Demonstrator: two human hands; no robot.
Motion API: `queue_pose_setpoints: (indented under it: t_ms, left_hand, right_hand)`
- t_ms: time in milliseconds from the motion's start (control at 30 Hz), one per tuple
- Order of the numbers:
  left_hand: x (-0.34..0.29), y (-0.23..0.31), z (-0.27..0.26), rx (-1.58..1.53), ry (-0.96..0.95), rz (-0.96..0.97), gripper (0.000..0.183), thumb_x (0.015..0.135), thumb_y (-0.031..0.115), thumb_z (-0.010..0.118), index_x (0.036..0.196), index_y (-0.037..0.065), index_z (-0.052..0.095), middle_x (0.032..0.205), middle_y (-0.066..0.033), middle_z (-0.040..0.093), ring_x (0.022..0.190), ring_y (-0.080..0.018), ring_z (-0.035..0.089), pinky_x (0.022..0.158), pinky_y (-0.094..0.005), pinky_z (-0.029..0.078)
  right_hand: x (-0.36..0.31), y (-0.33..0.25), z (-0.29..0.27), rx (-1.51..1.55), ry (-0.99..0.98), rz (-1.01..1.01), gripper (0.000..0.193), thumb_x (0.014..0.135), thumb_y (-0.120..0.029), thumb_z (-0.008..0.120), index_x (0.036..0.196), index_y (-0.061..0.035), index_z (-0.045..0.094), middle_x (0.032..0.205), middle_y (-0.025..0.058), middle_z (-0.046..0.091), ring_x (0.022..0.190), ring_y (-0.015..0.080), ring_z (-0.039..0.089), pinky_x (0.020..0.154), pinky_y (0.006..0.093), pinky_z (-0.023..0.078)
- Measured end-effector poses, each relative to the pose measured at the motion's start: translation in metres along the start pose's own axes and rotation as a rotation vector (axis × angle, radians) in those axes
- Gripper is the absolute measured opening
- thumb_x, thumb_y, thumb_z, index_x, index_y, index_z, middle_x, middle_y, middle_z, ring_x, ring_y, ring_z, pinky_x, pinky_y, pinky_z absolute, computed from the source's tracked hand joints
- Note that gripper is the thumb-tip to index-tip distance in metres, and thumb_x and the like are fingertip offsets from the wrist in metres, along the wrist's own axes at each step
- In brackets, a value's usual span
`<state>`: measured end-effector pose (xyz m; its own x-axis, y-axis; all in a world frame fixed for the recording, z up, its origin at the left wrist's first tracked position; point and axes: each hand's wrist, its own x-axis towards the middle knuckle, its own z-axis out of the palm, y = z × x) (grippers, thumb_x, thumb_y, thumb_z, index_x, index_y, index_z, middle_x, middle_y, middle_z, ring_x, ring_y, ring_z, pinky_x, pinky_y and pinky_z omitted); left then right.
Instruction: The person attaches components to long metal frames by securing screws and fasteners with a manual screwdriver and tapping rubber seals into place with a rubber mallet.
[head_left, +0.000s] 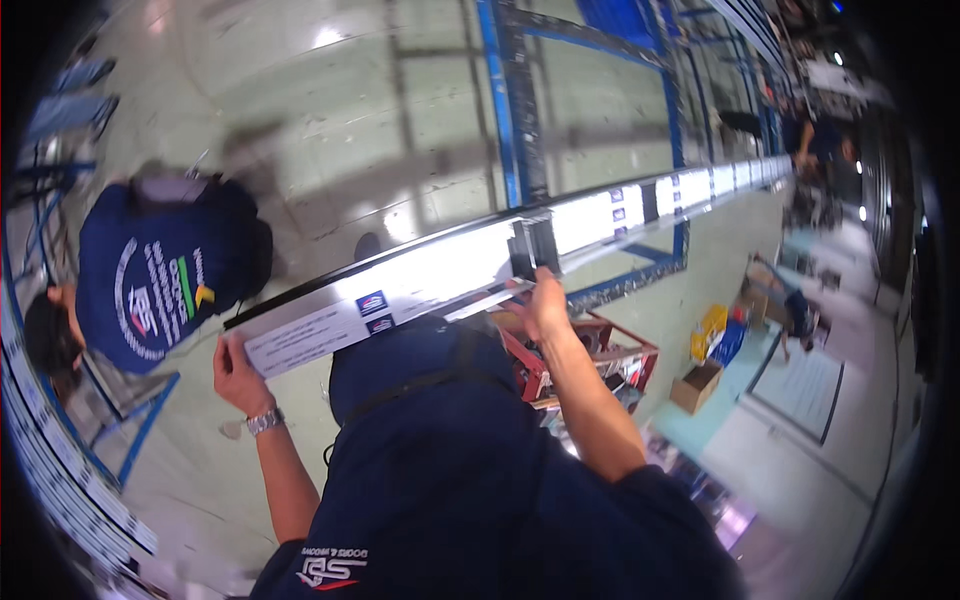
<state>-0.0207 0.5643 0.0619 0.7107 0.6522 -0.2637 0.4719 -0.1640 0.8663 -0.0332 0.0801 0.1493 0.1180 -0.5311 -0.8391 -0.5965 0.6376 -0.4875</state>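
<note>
A long, straight, white-faced, black-edged bar (430, 280) is held over a blue metal frame (497, 100), its end pinched by the left hand (243, 380), seemingly for steadiness, while the right hand's (545, 305) fingers' closure cannot be told.

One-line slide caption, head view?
Left hand at the near end of a long white-faced profile, right hand farther along it, blue metal frame beyond.
</note>
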Motion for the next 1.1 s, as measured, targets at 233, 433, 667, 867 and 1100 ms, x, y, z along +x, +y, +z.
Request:
queue_pose_setpoints:
  t_ms: [233,433,667,867,1100]
  left_hand:
    - [-0.001,0.008,0.013,-0.016,-0.047,-0.022,0.037,0.101,0.019,0.078,0.128,-0.006,0.073,0.117,-0.0138,0.078,0.099,-0.016,0.072,0.09,-0.0306,0.058]
    - [-0.003,0.007,0.014,-0.074,-0.036,0.004,0.033,0.101,0.018,0.077,0.124,-0.005,0.075,0.113,-0.0112,0.078,0.095,-0.0131,0.07,0.087,-0.0288,0.057]
    - [0.003,0.007,0.013,-0.124,-0.024,-0.017,0.031,0.1,0.017,0.078,0.123,-0.004,0.075,0.111,-0.0094,0.078,0.093,-0.0118,0.07,0.086,-0.028,0.057]
    - [0.004,0.004,0.001,-0.093,-0.032,0.027,0.03,0.099,0.015,0.078,0.121,-0.005,0.076,0.109,-0.0089,0.078,0.091,-0.0118,0.069,0.085,-0.0278,0.057]
    - [-0.011,0.012,0.02,-0.136,-0.002,-0.041,0.031,0.095,0.014,0.082,0.121,-0.001,0.076,0.088,0.0044,0.069,0.073,-0.0024,0.054,0.066,-0.0219,0.046]
  right_hand:
    - [0.03,0.002,-0.026,-0.057,-0.082,0.046,0.043,0.107,-0.037,0.047,0.14,-0.01,0.049,0.118,0.0153,0.06,0.1,0.0396,0.068,0.083,0.0603,0.06]
    - [0.031,-0.001,-0.031,-0.027,-0.129,0.031,0.035,0.108,-0.031,0.047,0.13,-0.0067,0.057,0.115,0.0156,0.062,0.098,0.0373,0.067,0.08,0.0619,0.06]
    - [0.021,-0.004,-0.024,0.016,-0.114,-0.04,0.033,0.11,-0.025,0.043,0.129,-0.0012,0.056,0.119,0.014,0.06,0.097,0.0267,0.061,0.079,0.0656,0.06]
    - [0.021,0.004,-0.018,0.038,-0.103,-0.029,0.036,0.112,-0.028,0.042,0.133,-0.0018,0.055,0.123,0.014,0.059,0.101,0.0276,0.06,0.078,0.0652,0.061]
    - [0.05,0.011,-0.047,0.013,-0.163,-0.087,0.041,0.111,-0.038,0.04,0.132,-0.0092,0.06,0.119,0.0092,0.066,0.109,0.0264,0.063,0.099,0.0691,0.051]
